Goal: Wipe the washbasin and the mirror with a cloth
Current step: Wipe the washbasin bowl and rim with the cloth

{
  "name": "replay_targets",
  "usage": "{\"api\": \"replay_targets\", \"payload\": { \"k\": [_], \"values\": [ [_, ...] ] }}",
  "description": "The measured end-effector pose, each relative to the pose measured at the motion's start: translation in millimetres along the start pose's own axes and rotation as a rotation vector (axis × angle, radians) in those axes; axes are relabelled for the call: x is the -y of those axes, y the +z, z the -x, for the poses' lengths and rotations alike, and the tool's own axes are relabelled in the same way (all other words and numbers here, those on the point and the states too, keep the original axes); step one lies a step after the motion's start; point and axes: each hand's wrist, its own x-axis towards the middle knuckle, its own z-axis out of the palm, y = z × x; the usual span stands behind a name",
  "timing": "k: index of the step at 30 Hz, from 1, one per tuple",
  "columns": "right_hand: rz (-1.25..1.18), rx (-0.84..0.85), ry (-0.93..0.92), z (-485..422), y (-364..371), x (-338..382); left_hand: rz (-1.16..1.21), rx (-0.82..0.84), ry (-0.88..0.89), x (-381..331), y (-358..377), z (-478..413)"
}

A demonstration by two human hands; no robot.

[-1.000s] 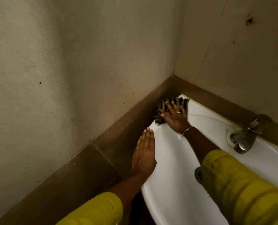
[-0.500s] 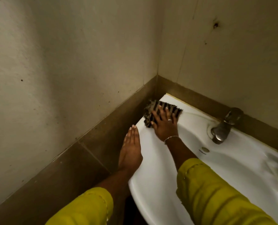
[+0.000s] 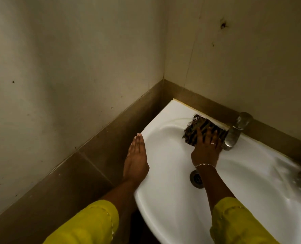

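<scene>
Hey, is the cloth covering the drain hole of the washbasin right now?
No, the right hand presses the cloth against the back of the washbasin beside the tap, while the drain lies clear of it, nearer the person.

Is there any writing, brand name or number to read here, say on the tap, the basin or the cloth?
None can be read.
The tap shows bare metal, with no brand mark visible.
The washbasin is plain white.
The cloth bears only dark stripes.
The dark spots on the wall are stains, not signs.
</scene>
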Motion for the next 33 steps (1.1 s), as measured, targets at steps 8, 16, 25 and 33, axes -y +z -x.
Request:
{"api": "replay_targets", "payload": {
  "k": [8,16,25,33],
  "values": [
    [0.052,0.121,-0.135,-34,-7,26,0.045,-0.012,0.006,2,2,0],
    [0.019,0.204,-0.281,-47,-4,76,0.096,0.007,-0.036,1,1,-2],
    [-0.103,0.286,-0.437,-21,4,122,0.419,-0.023,-0.215,3,0,0],
    [-0.364,0.39,-0.481,33,2,141,0.689,-0.115,-0.378,2,-12,3]
  ]
}}
